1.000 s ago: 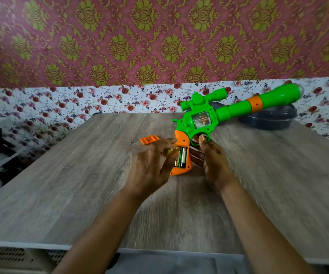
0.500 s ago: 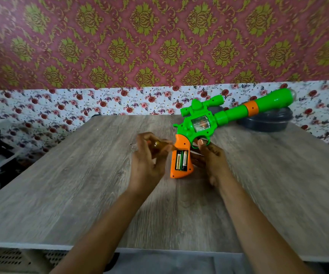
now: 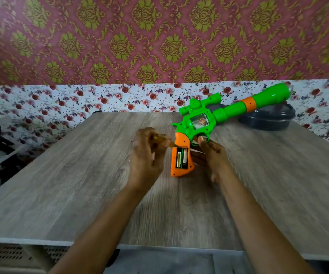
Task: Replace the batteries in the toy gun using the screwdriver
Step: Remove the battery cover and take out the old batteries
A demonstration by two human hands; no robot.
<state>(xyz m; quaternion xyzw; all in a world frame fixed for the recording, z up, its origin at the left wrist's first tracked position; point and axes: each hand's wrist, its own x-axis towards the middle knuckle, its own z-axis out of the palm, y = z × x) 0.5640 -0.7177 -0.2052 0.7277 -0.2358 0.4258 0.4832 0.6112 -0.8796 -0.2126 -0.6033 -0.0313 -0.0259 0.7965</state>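
Toy gun at desk centre, battery compartment open, two batteries seated. My left hand grips screwdriver; right hand clasps handle. I judge cover refit remains.

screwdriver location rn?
Head view, just left of centre: the screwdriver is gripped in the left hand, its tip at the orange grip of the toy gun, just above the exposed batteries.
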